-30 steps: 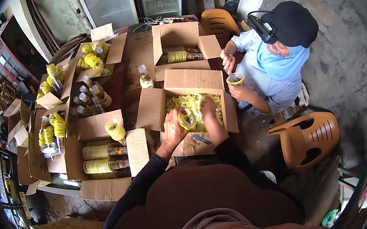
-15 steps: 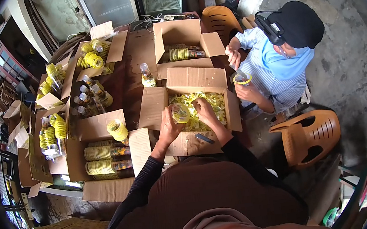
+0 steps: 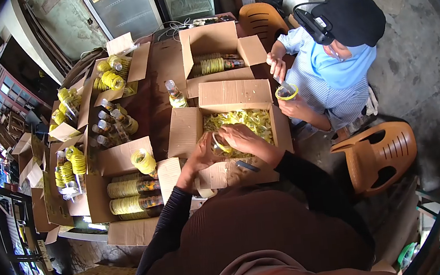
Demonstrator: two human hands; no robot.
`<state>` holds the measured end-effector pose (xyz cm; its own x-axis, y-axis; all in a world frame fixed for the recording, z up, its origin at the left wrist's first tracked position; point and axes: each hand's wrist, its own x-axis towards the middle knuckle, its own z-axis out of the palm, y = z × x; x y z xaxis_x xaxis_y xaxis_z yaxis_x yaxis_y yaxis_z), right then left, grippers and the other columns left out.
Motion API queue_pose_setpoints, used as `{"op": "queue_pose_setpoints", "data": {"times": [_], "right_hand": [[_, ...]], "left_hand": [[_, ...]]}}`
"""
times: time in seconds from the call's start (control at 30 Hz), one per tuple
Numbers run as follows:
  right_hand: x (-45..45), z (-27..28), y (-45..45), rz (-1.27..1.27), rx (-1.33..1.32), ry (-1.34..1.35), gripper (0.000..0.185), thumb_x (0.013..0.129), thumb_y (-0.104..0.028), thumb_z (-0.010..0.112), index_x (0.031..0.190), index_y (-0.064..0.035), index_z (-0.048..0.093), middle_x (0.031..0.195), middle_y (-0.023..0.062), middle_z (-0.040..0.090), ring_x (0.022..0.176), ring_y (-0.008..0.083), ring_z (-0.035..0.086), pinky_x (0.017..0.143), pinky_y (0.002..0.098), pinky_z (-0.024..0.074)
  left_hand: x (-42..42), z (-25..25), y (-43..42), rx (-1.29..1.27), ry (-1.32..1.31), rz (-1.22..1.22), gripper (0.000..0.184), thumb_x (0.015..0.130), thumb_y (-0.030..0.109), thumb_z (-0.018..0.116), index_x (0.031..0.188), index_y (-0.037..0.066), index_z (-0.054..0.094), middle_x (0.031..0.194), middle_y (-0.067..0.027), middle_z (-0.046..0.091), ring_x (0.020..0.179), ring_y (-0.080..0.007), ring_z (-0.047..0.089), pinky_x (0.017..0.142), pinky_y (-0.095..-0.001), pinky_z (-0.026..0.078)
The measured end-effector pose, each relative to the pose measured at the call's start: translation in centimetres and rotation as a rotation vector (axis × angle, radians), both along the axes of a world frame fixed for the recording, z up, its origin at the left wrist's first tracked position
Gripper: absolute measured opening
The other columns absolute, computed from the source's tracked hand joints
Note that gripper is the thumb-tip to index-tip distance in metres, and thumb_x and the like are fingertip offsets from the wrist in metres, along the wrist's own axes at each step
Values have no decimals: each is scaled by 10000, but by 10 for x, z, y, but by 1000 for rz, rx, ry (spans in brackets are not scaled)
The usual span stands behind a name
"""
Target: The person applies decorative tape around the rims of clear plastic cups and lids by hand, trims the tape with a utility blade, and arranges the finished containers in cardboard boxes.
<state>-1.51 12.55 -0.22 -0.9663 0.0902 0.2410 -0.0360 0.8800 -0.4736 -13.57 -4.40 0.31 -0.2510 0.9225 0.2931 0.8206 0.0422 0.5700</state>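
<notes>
A clear plastic cup with a yellow rim (image 3: 223, 143) is tilted over the near side of an open cardboard box (image 3: 185, 128). My left hand (image 3: 199, 157) is closed around the cup from the left. My right hand (image 3: 244, 139) has its fingers bent in against the cup's rim; its fingertips are partly hidden. Yellow plastic strips (image 3: 245, 119) fill the box beneath both hands. A dark cutter-like tool (image 3: 247, 166) lies on the near flap, below my right hand.
Cartons holding stacked yellow-rimmed cups (image 3: 128, 188) stand at the left. More stacks (image 3: 116, 119) lie loose on the table (image 3: 157, 85). Behind is another cup carton (image 3: 211, 38). A co-worker (image 3: 326, 65) at right holds a cup (image 3: 286, 93) and tool. An orange chair (image 3: 377, 157) stands nearby.
My right hand has moved up and left from the strips to the cup. The cup has tilted in my left hand. The view has shifted slightly.
</notes>
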Motion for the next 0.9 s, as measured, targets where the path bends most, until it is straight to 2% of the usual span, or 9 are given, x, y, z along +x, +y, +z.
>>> {"op": "queue_pose_setpoints", "data": {"times": [0.1, 0.17, 0.2, 0.23, 0.3, 0.5, 0.7, 0.77, 0.9], "right_hand": [[4, 29, -5, 123, 74, -56, 118, 884, -132, 495, 938, -44, 553, 912, 111, 569, 872, 290, 603, 723, 381, 506], [7, 51, -10, 161, 76, -40, 71, 867, -113, 515, 898, -54, 543, 909, 102, 579, 878, 281, 609, 721, 372, 507], [7, 57, -10, 151, 50, -107, 52, 856, -103, 530, 882, -58, 535, 913, 95, 585, 875, 282, 613, 717, 371, 505], [7, 60, -9, 142, 25, -173, 41, 844, -93, 545, 865, -62, 528, 916, 89, 590, 873, 284, 617, 713, 370, 503], [7, 48, -9, 143, -143, -61, 62, 860, -99, 554, 862, -52, 514, 872, 111, 599, 828, 315, 620, 676, 380, 492], [6, 28, -12, 19, -371, 222, 215, 961, -220, 518, 892, -19, 481, 772, 182, 565, 724, 368, 576, 633, 406, 442], [1, 7, -16, -139, -706, 232, 271, 973, -255, 518, 915, 9, 502, 706, 124, 450, 646, 191, 405, 607, 333, 395], [0, 2, -17, -188, -833, 249, 257, 970, -226, 509, 928, 28, 508, 764, 196, 539, 704, 337, 541, 637, 384, 424], [-15, -30, -25, -332, -1244, 272, 243, 976, -226, 512, 906, 6, 514, 718, 93, 488, 685, 174, 432, 647, 342, 400]], "left_hand": [[-8, 28, -2, -272, -317, -161, 896, 583, 478, 872, 1203, -29, 471, 1138, -179, 588, 1081, -303, 563, 946, -385, 437], [-18, 16, -5, -318, -369, -181, 765, 610, 413, 875, 1133, -26, 530, 1062, -142, 621, 1002, -251, 601, 917, -348, 455], [-6, 42, -4, -332, -756, -244, 629, 656, 335, 861, 1082, -21, 566, 1035, -101, 627, 937, -189, 606, 845, -311, 481], [-5, 36, -4, -338, -752, -241, 629, 656, 335, 861, 1082, -21, 566, 1035, -101, 627, 937, -189, 606, 845, -311, 481], [1, 22, -7, 71, -715, -265, 523, 701, 252, 821, 1072, -17, 567, 989, -113, 642, 864, -209, 637, 774, -321, 511], [38, 28, -6, 167, -162, 123, 413, 715, 147, 742, 1047, -7, 550, 873, -193, 644, 765, -363, 651, 684, -398, 529], [58, 30, 1, 127, 4, 304, 542, 685, 245, 797, 1073, -14, 521, 818, -192, 657, 717, -377, 655, 621, -422, 532], [62, 28, 4, 85, 78, 401, 571, 668, 278, 820, 1063, -14, 528, 840, -200, 660, 715, -373, 656, 616, -419, 535], [65, 17, 6, 116, 173, 470, 522, 649, 287, 830, 984, 6, 544, 800, -187, 633, 712, -359, 641, 618, -424, 523]]}}
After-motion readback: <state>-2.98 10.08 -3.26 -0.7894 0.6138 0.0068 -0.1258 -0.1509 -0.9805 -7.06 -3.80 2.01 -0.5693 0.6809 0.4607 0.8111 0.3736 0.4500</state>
